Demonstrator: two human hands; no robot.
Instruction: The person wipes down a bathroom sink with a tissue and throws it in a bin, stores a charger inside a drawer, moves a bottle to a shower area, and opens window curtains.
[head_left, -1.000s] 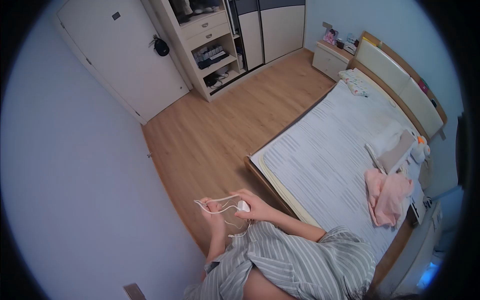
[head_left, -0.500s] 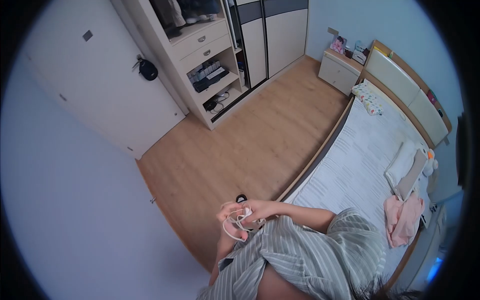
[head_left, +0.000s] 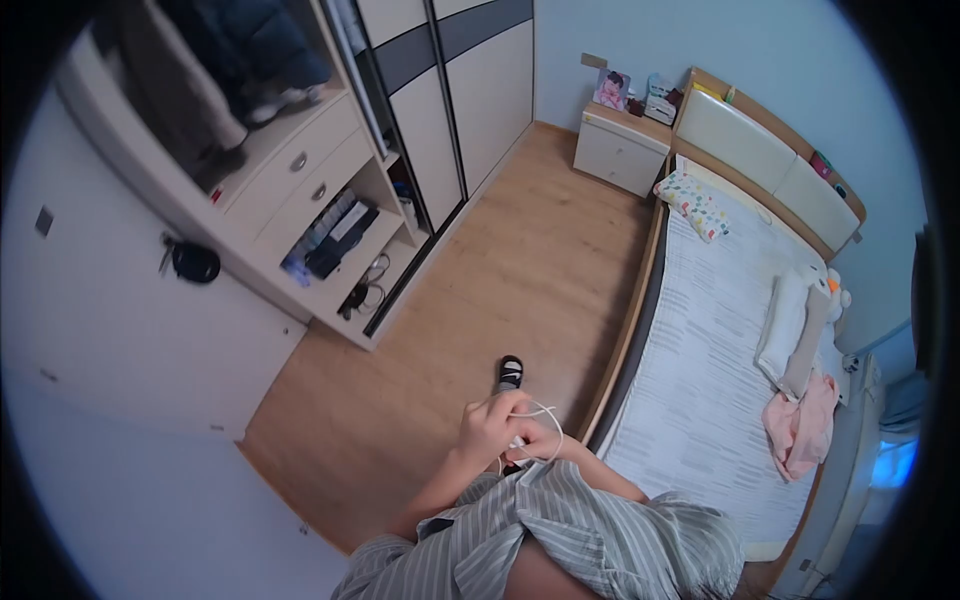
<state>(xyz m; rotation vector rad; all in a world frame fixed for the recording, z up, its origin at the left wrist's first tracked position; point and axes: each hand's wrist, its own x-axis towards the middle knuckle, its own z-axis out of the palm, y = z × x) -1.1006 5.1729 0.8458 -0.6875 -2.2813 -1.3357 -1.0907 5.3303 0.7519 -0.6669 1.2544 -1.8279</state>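
Note:
A thin white cable [head_left: 559,436] loops out around both hands, in front of the striped shirt. My left hand [head_left: 489,425] is closed on the cable, its fingers curled at the top of the bundle. Just right of it and touching it, my right hand [head_left: 540,440] is wrapped round a small white plug [head_left: 517,441], which shows only in part between the hands. Beyond my hands, a foot in a black slipper [head_left: 511,373] rests on the wooden floor.
To the right runs a bed [head_left: 700,350] with a pink cloth [head_left: 800,428] and pillows. An open shelf unit [head_left: 300,190] stands at the left beside a white door [head_left: 130,320]. A nightstand [head_left: 620,150] is at the back, next to the headboard [head_left: 755,140].
The view has moved forward and turned, bringing the shelf unit nearer. The hands have come together, with the cable gathered closer between them. The slippered foot now shows more fully.

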